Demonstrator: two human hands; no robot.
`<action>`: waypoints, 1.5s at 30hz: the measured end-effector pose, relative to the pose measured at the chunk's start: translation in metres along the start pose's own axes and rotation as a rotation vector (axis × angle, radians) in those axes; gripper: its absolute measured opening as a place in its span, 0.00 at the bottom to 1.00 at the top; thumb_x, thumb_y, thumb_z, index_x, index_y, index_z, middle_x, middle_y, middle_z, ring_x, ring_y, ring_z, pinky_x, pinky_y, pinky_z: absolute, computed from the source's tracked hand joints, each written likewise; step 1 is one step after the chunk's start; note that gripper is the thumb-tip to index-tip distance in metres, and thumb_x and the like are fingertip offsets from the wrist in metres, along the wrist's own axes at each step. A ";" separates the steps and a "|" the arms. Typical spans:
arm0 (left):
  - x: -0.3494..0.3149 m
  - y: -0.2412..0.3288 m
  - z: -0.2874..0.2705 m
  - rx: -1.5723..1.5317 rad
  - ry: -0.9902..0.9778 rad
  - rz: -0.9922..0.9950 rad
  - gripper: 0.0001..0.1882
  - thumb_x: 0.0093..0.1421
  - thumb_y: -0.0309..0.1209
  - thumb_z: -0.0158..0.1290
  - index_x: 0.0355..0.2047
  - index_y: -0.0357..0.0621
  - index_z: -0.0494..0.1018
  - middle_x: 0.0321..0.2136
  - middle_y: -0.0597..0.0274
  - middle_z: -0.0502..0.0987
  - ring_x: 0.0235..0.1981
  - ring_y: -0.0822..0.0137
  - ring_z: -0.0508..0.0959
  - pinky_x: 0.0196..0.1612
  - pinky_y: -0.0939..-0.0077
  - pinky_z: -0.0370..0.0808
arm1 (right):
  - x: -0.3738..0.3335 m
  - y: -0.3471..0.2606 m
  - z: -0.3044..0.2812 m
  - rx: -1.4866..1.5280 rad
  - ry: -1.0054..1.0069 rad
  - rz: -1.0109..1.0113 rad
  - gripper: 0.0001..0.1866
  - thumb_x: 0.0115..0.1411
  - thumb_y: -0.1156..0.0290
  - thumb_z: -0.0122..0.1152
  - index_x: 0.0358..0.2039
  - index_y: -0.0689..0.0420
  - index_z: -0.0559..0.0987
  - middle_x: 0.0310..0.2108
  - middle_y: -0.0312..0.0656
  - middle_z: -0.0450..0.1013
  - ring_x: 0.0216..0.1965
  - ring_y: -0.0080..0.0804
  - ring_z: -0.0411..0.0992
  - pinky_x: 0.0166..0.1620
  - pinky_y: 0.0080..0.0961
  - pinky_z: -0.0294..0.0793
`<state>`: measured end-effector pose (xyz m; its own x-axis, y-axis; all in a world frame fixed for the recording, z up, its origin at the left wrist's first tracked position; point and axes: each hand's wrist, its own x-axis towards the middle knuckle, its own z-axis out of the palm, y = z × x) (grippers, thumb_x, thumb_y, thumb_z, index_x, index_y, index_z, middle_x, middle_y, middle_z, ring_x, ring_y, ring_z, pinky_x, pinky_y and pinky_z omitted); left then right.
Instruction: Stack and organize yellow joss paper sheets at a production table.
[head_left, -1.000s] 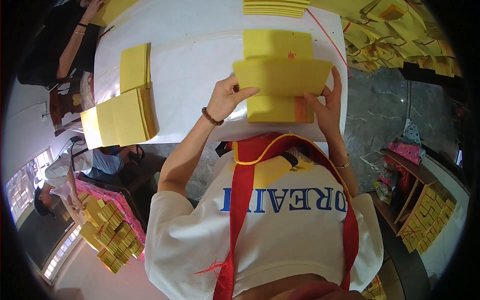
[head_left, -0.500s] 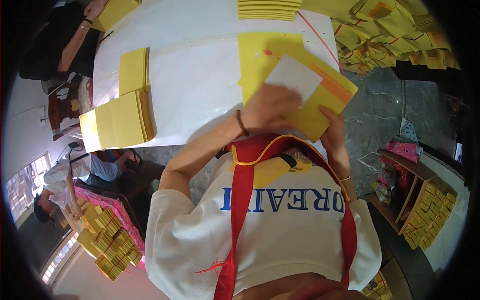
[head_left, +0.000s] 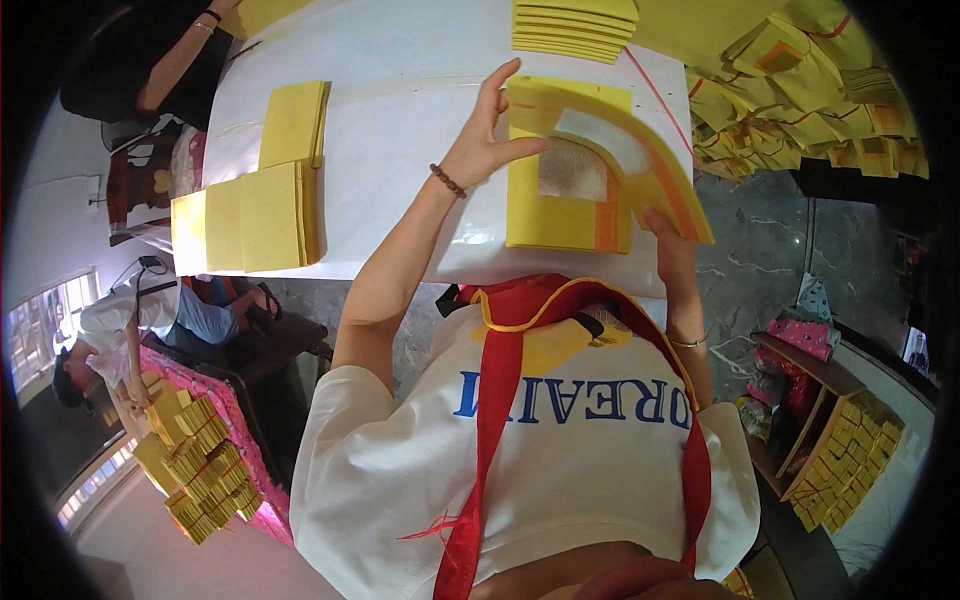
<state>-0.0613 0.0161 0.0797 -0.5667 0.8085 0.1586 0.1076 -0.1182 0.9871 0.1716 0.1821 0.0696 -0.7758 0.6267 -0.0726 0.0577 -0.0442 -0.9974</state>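
My right hand (head_left: pixel 673 245) grips the near right corner of a yellow paper sheet (head_left: pixel 665 180) with a whitish square and an orange strip. The sheet is lifted and curved, blurred by motion. Under it lies a yellow paper pile (head_left: pixel 560 222), its top showing a silvery square and an orange strip; how many sheets it has is hidden. My left hand (head_left: pixel 490 135) is open at the pile's left edge, thumb and fingers spread, beside the far end of the curved sheet. Whether it touches that sheet I cannot tell.
Folded yellow paper stacks (head_left: pixel 250 225) lie on the left of the white table (head_left: pixel 400 130). Another stack (head_left: pixel 575 28) is at the far edge. Bundled yellow papers (head_left: pixel 790 90) are heaped at far right. A co-worker's arm (head_left: pixel 180 65) reaches in at far left; another person (head_left: pixel 125 320) sits lower left.
My left hand has come off the sheet's whitish square and moved left, fingers spreading. The sheet has turned and bent upward in my right hand, baring the pile below. The view has shifted slightly.
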 end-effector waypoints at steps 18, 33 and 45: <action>-0.035 0.011 0.052 1.337 0.165 0.588 0.32 0.38 0.23 0.53 0.50 0.52 0.70 0.53 0.60 0.63 0.43 0.60 0.66 0.40 0.70 0.64 | 0.018 -0.005 0.042 0.795 0.122 0.450 0.15 0.62 0.71 0.48 0.50 0.57 0.66 0.47 0.39 0.69 0.48 0.30 0.69 0.49 0.29 0.71; -0.070 -0.007 0.006 0.788 -0.149 0.471 0.13 0.50 0.28 0.53 0.38 0.49 0.77 0.35 0.65 0.76 0.28 0.64 0.70 0.30 0.76 0.69 | -0.030 0.012 -0.016 -0.731 -0.024 0.079 0.18 0.48 0.72 0.64 0.41 0.56 0.74 0.44 0.40 0.70 0.44 0.33 0.70 0.40 0.26 0.69; -0.063 -0.016 0.011 0.528 -0.083 0.031 0.09 0.58 0.29 0.50 0.38 0.44 0.75 0.24 0.63 0.75 0.25 0.67 0.69 0.30 0.76 0.68 | 0.005 0.011 0.009 -0.362 -0.292 0.043 0.17 0.53 0.69 0.60 0.44 0.57 0.73 0.34 0.41 0.75 0.36 0.28 0.74 0.40 0.24 0.68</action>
<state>-0.0180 -0.0268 0.0534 -0.4924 0.8547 0.1644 0.5320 0.1461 0.8340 0.1623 0.1780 0.0584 -0.9093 0.3826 -0.1636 0.2693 0.2417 -0.9322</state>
